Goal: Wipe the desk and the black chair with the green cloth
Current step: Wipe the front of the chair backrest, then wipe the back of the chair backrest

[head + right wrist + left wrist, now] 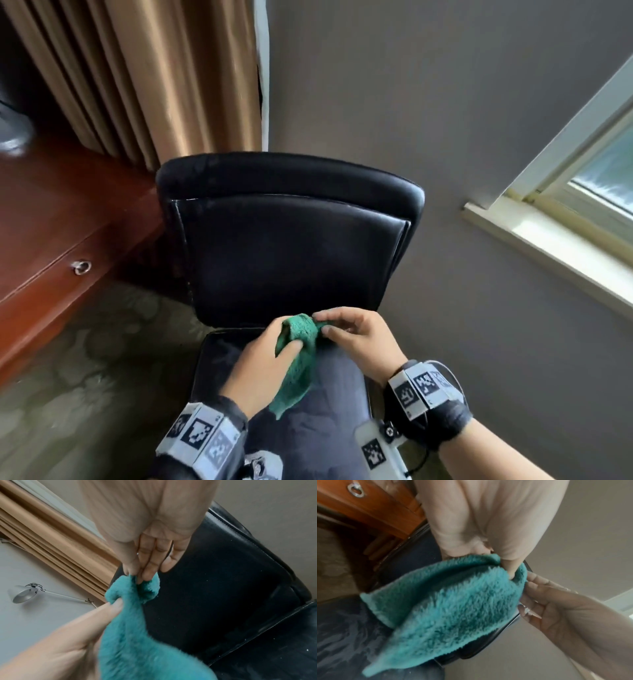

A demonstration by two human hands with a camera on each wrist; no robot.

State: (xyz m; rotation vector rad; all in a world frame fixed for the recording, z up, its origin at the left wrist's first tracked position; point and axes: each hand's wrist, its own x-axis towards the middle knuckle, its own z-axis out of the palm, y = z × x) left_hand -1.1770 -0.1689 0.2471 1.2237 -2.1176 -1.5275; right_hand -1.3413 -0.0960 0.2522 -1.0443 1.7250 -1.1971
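The green cloth hangs bunched above the seat of the black chair, held between both hands. My left hand grips its upper left fold, thumb and fingers curled into the pile. My right hand pinches the cloth's top edge from the right with thumb and fingertips. In the left wrist view the fluffy green cloth fills the middle, with the right hand at its right edge. In the right wrist view the green cloth drapes in front of the chair back. The wooden desk stands to the left.
A drawer ring pull sits on the desk front. Tan curtains hang behind the desk and chair. A grey wall and a window sill lie to the right. A silver desk lamp shows in the right wrist view. Patterned carpet covers the floor.
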